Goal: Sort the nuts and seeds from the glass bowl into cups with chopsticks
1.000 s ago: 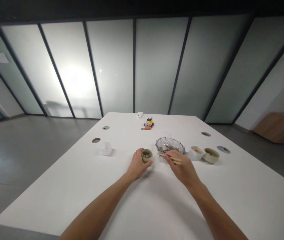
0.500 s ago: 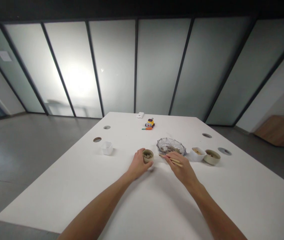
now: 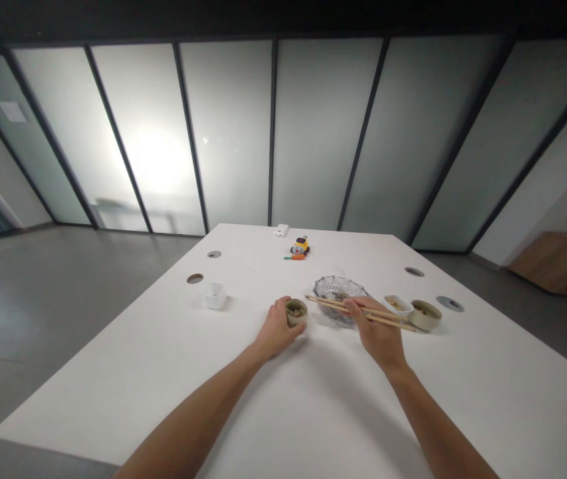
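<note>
My left hand (image 3: 277,329) is wrapped round a small olive-green bowl (image 3: 297,320) standing on the white table; small brownish pieces lie inside it. My right hand (image 3: 380,336) grips a pair of wooden chopsticks (image 3: 330,303), held nearly level with their tips pointing left, close to the bowl's right side. Whether the tips pinch anything is too small to tell. Below and behind the chopsticks sits a clear faceted glass bowl (image 3: 320,287) with dark bits in it, partly hidden by them. Right of it stand a white container (image 3: 393,299) with pale yellowish pieces and a second olive-green bowl (image 3: 425,322).
A white cup-like container (image 3: 214,297) stands at the left. Farther back are a yellow toy vehicle (image 3: 300,245), an orange carrot-shaped item (image 3: 297,257) and a white box (image 3: 281,230). Round holes (image 3: 195,279) pierce the table near both sides.
My right hand has moved right and turned, so the chopsticks now show at full length across the glass bowl. My left hand stays on the olive-green bowl.
</note>
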`<state>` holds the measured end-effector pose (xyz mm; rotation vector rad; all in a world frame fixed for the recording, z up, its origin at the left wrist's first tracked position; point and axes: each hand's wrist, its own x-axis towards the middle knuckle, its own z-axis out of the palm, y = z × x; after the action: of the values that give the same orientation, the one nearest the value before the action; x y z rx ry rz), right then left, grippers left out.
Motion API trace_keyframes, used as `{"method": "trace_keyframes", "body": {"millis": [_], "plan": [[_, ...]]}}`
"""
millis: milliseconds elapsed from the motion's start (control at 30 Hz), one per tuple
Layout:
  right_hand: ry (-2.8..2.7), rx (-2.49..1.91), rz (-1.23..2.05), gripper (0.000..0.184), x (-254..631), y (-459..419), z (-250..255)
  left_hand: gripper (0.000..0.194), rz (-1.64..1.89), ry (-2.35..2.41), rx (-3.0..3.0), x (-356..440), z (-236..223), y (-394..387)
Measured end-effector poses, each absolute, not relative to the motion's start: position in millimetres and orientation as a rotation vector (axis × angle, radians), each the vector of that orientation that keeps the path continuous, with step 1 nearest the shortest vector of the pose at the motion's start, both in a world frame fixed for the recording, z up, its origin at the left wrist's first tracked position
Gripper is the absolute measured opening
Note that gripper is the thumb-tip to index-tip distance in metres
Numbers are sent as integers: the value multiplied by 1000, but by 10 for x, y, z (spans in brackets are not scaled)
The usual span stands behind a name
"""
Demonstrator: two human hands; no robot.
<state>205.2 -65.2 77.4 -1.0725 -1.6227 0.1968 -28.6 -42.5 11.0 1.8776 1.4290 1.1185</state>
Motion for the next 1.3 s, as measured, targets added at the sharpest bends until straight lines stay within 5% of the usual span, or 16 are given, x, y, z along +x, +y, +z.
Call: {"method": "trace_keyframes", "body": {"millis": [700, 1300], "plan": [[-1632, -1067, -37, 43, 2181, -604, 756, 70, 1098, 1422, 1865, -291, 142, -442], [-1725, -1065, 185, 47, 2318, -222, 276, 69, 1075, 1367, 1901, -300, 93, -394]]}}
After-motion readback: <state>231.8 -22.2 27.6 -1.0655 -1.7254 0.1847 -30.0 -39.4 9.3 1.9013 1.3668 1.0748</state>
